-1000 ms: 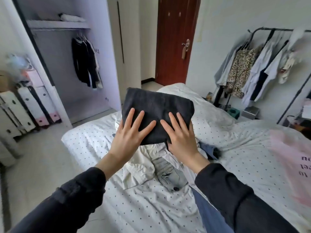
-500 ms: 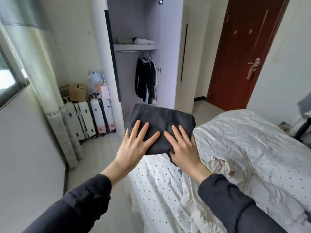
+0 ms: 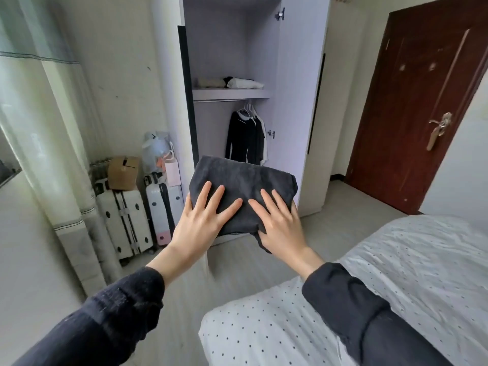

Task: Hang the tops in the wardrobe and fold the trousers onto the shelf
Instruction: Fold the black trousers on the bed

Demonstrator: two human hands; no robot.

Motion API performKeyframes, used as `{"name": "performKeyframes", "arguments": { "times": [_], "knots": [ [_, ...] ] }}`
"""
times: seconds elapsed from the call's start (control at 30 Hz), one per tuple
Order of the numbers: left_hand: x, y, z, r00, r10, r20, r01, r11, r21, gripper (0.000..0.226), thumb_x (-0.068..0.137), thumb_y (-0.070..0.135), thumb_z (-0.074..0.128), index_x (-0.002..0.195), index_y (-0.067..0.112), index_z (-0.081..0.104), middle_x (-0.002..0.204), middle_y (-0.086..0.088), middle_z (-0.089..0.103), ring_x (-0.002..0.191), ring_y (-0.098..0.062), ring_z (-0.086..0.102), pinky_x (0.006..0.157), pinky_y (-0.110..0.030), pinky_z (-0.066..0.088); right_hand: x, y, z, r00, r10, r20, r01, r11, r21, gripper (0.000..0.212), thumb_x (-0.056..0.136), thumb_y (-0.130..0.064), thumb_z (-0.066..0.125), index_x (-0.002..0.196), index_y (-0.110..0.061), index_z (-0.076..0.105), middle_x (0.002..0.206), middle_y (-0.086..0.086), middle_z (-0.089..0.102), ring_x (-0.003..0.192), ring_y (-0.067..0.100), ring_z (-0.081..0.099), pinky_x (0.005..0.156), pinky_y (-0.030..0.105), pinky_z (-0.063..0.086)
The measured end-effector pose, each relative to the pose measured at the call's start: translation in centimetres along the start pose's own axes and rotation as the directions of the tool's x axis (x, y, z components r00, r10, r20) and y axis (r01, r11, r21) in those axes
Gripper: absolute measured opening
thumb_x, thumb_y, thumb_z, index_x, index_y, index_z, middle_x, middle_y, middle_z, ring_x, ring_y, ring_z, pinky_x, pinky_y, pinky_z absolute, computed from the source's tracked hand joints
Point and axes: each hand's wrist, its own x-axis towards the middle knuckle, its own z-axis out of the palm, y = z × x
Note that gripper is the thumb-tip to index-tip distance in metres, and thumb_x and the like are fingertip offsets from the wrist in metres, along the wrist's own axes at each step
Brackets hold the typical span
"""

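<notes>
Folded trousers (image 3: 245, 180) matt fleecy cloth; door (image 3: 412, 107) glossy wood

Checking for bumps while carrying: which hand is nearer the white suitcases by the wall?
Left. The left hand is on the folded trousers' suitcase side; the right hand is on the far side.

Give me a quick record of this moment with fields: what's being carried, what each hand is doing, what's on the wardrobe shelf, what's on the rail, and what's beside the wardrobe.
carried: folded dark trousers, held flat in the air in front of the open wardrobe
left hand: fingers spread on top of the trousers
right hand: fingers spread on top, thumb hidden
shelf: folded light clothes
rail: dark tops on hangers
beside wardrobe: white suitcases, cardboard box
</notes>
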Motion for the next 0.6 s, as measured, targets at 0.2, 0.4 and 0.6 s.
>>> {"name": "performKeyframes", "arguments": {
  "times": [0.2,0.4,0.6],
  "knots": [
    [5.9,-6.6,8.9,1.0,-0.003,-0.015,0.002,1.0,-0.029,0.074,0.07,0.017,0.077,0.134,0.024,0.04,0.127,-0.023,0.054,0.12,-0.046,0.048,0.085,-0.064,0.046,8.2,2.4,8.6,0.999,-0.009,-0.032,0.007,0.999,-0.041,0.068,0.06,-0.019,0.081,0.123,-0.013,0.055,0.128,0.018,0.057,0.116,0.04,0.055,0.089,0.059,0.046],
    [12.2,-14.0,20.0,0.999,0.041,-0.021,-0.042,0.998,-0.038,0.086,0.063,0.02,0.083,0.135,0.026,0.038,0.127,-0.02,0.054,0.12,-0.045,0.049,0.088,-0.072,0.038,16.6,4.4,18.3,0.999,0.043,-0.008,-0.044,0.991,-0.129,0.068,0.057,-0.017,0.084,0.12,-0.012,0.06,0.126,0.018,0.059,0.114,0.04,0.057,0.084,0.062,0.048],
    [22.0,-23.0,30.8,0.994,0.111,-0.019,-0.113,0.989,-0.091,0.093,0.06,0.026,0.087,0.137,0.026,0.034,0.127,-0.02,0.054,0.12,-0.045,0.048,0.098,-0.07,0.027,28.1,7.5,28.0,0.99,0.138,0.011,-0.132,0.965,-0.228,0.067,0.057,-0.016,0.085,0.12,-0.013,0.062,0.126,0.017,0.059,0.113,0.039,0.058,0.084,0.063,0.048]
  ]
}}
